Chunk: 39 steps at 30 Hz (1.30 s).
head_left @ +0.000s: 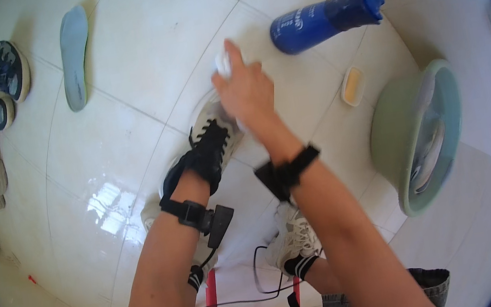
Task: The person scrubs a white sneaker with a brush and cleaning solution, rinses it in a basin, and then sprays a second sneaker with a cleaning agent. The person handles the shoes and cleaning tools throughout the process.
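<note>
A white, grey and black sneaker (pixel 212 142) with black laces is in front of me, its toe pointing away. My left hand (pixel 197 180) is pushed into the shoe's opening and holds it from inside; its fingers are hidden. At the toe end, my right hand (pixel 247 88) grips a small white object (pixel 223 64), blurred and mostly covered, possibly a brush or a cloth. The index finger stretches forward along that object. Both wrists wear black straps with small devices.
A green basin (pixel 379 132) holding a shoe (pixel 431 155) stands at right. Near it are a soap dish (pixel 353 87) with yellow soap and a blue bottle (pixel 316 21). An insole (pixel 76 59) and several shoes (pixel 8 70) lie left. Wet tile (pixel 111 206) glistens; a cable (pixel 240 302) crosses below.
</note>
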Available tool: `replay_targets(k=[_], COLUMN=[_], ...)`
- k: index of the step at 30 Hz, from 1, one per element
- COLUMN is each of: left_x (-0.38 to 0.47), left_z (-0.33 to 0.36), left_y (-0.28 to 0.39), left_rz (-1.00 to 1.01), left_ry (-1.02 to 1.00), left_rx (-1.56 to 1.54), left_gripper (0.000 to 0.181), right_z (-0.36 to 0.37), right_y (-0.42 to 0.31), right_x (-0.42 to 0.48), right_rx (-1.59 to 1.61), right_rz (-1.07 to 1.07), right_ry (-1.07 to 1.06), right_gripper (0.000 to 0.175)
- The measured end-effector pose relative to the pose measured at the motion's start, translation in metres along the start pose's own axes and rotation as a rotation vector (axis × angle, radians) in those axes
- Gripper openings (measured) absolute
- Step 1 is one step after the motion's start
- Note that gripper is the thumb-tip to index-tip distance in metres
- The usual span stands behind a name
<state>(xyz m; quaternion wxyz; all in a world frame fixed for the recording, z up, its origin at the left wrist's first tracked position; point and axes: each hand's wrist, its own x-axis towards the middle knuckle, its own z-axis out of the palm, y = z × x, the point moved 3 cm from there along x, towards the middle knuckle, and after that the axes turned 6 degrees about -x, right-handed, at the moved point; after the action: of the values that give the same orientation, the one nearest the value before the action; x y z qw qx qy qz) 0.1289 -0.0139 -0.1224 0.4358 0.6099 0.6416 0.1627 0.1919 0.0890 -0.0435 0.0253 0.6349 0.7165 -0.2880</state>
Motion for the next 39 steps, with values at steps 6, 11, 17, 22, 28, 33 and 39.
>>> replay_targets(k=[6, 11, 17, 22, 28, 33, 39], left_x=[0.001, 0.008, 0.016, 0.006, -0.041, -0.067, -0.079], left_z=[-0.003, -0.002, -0.010, -0.054, -0.114, -0.141, -0.143], left_y=[0.001, -0.001, -0.005, 0.010, 0.031, 0.045, 0.033], left_rz=[-0.002, 0.014, 0.006, -0.066, -0.297, -0.330, -0.259], left_ry=[0.000, 0.006, -0.002, -0.108, -0.420, -0.386, -0.441], left_rx=[-0.018, -0.027, -0.139, -1.013, -2.081, -2.552, -2.777], left_gripper=[0.062, 0.064, 0.066, 0.068, 0.070, 0.074, 0.066], right_z=[0.009, 0.000, -0.028, -0.062, -0.124, -0.133, -0.115], right_y=[-0.012, -0.002, 0.006, 0.000, 0.058, 0.080, 0.078], right_x=[-0.033, -0.005, -0.001, -0.042, -0.059, -0.096, -0.112], right_rx=[-0.161, -0.157, -0.205, -0.066, -0.164, 0.606, 1.303], right_rz=[-0.170, -0.093, 0.040, -0.210, 0.034, -0.052, 0.021], right_ry=[-0.044, -0.137, 0.025, -0.220, -0.079, 0.073, 0.180], right_gripper=[0.072, 0.064, 0.065, 0.068, 0.068, 0.063, 0.060])
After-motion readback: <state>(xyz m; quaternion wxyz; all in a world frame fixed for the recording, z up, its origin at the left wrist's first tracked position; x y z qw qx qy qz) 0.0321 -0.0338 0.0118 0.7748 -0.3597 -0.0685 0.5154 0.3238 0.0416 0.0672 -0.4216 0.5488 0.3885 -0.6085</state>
